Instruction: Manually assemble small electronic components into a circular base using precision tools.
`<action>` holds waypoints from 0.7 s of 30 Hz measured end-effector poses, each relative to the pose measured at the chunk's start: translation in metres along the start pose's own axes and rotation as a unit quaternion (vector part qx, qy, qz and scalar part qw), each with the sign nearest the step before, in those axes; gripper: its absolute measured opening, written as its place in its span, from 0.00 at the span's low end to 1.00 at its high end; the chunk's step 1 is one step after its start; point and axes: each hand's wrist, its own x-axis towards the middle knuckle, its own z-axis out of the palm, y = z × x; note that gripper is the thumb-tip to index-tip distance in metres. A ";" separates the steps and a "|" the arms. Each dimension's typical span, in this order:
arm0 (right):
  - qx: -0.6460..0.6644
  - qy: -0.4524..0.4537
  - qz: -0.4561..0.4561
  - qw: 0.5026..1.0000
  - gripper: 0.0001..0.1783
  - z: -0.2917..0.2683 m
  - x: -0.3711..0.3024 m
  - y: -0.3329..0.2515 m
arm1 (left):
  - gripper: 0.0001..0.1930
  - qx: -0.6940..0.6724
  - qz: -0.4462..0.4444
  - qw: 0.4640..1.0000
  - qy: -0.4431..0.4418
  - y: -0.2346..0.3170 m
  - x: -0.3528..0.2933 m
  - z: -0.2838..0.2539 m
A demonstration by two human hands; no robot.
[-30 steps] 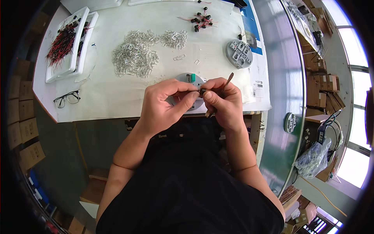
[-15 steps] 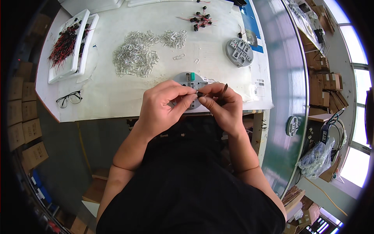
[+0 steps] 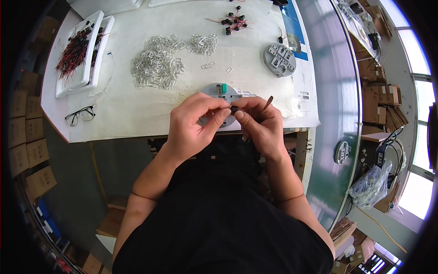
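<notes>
Both my hands meet over a round grey fixture at the table's front edge; a green block stands on its far side. Between my right hand's thumb and forefinger is a small black cylindrical part. A slim dark brown tool is also tucked in that hand, its tip sticking up past the fingers. My left hand is closed in a pinch right beside the black part. Whatever sits between its fingertips is too small to make out. The hands hide much of the fixture.
Loose metal clips lie in a heap beyond my left hand. Black parts with red wires fill a white tray at left and form a cluster at the back. Eyeglasses rest at left; a second grey fixture sits at right.
The brown tool has tilted in my right hand, and its lower end now shows beneath the fingers. Both hands stay over the fixture, fingertips close together.
</notes>
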 end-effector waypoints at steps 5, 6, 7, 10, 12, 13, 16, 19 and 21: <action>-0.048 -0.020 -0.094 0.994 0.11 -0.003 0.002 0.002 | 0.05 -0.200 -0.175 0.963 -0.046 -0.002 -0.002 -0.001; -0.048 -0.020 -0.094 0.994 0.11 -0.003 0.002 0.002 | 0.05 -0.247 -0.208 0.945 -0.054 -0.002 -0.002 -0.001; -0.026 -0.016 -0.061 0.998 0.11 -0.004 0.000 0.002 | 0.05 -0.247 -0.208 0.945 -0.054 -0.001 -0.001 -0.003; 0.017 -0.008 0.005 1.000 0.11 -0.007 -0.001 0.001 | 0.05 -0.210 -0.256 0.936 -0.119 0.004 0.004 -0.009; -0.138 -0.004 -0.089 0.986 0.12 -0.013 0.004 0.001 | 0.05 -0.123 -0.200 0.965 -0.115 -0.001 0.005 -0.009; -0.214 -0.002 -0.135 0.968 0.13 -0.015 0.006 0.001 | 0.06 -0.035 -0.140 0.983 -0.110 -0.005 0.006 -0.008; -0.322 0.009 -0.161 0.933 0.13 -0.014 0.007 -0.003 | 0.06 0.083 -0.075 0.988 -0.104 -0.010 0.005 -0.002; -0.422 0.010 -0.181 0.888 0.12 -0.014 0.009 -0.004 | 0.07 0.139 -0.066 0.982 -0.106 -0.015 0.002 0.008; -0.513 0.003 -0.196 0.836 0.10 -0.014 0.011 -0.005 | 0.08 0.190 -0.039 0.977 -0.084 -0.019 0.000 0.014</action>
